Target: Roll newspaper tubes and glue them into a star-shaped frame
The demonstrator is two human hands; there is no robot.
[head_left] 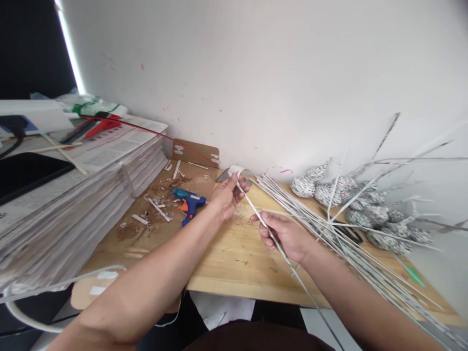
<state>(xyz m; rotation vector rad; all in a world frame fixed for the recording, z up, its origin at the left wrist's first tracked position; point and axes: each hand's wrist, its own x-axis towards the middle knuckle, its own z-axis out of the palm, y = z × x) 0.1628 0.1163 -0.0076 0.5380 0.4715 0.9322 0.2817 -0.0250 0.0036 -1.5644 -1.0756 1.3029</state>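
A long thin rolled-paper stick (299,278) slants from the middle of the view down to the bottom right, over the wooden table (223,265). Its upper end, where a loose white paper strip (237,170) curls, is in the closed fingers of my left hand (228,196). Lower down, my right hand (280,234) pinches the same stick between thumb and fingers. A blue glue gun (192,205) lies left of my left hand on stained cardboard (146,239).
Many paper sticks (292,204) lie along the right side, with black-handled scissors (351,233) among them. Woven paper shapes (303,186) stand by the wall. At left rises a tall newspaper stack (109,204), bearing a phone (32,175) and red-handled tool (104,125).
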